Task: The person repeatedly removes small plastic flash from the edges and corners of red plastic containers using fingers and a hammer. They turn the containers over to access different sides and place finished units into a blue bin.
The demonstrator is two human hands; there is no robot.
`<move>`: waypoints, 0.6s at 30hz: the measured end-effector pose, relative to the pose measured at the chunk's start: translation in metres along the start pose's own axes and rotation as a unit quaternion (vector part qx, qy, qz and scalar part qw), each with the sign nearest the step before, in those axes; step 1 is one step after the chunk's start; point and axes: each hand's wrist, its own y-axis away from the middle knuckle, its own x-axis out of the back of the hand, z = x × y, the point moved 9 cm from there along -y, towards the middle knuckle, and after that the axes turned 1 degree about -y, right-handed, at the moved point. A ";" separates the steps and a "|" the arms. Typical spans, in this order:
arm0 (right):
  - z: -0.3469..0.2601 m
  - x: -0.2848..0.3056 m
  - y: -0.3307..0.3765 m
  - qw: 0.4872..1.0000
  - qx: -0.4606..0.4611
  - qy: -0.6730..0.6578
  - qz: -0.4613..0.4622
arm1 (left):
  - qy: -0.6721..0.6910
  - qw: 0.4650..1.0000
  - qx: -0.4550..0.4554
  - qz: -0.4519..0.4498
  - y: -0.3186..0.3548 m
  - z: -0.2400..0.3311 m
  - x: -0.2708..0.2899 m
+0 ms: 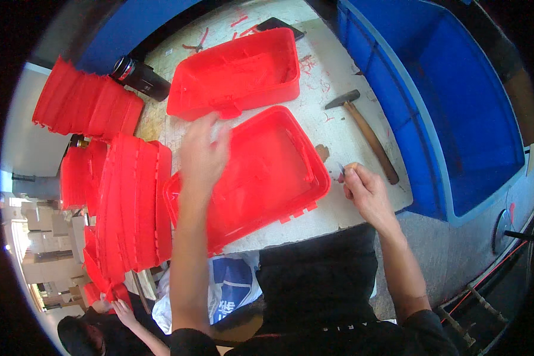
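My left hand (pixel 204 148) is smeared by motion above the left side of a shallow red plastic tray (pixel 261 172); how its fingers are set does not show. That tray lies tilted near the front of the pale worktable (pixel 350 139). In my right hand (pixel 366 191), just right of the tray, the fingers are closed round a small knife (pixel 340 168), of which a thin blade and a bit of tan handle show. Beyond the tray stands a deeper red plastic box (pixel 237 77), its front tab close to my left hand.
A hammer (pixel 368 136) lies right of the tray, before a big blue bin (pixel 421 107). Stacked red parts (pixel 133 202) rise on the left, near a black bottle (pixel 139 77). Pliers (pixel 199 43) and red shavings lie at the back. Another person (pixel 110 326) works at lower left.
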 end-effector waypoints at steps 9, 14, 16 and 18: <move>0.011 -0.031 -0.036 0.993 -0.042 -0.096 -0.045 | -0.050 0.990 -0.115 -0.065 0.024 0.037 -0.090; 0.017 -0.038 -0.044 0.988 -0.045 -0.140 -0.043 | -0.071 0.990 -0.107 -0.061 0.017 0.039 -0.094; 0.015 -0.039 -0.045 0.988 -0.028 -0.145 -0.043 | -0.074 0.990 -0.111 -0.056 0.017 0.039 -0.093; 0.016 -0.040 -0.043 0.989 -0.032 -0.136 -0.052 | -0.075 0.989 -0.117 -0.055 0.019 0.039 -0.093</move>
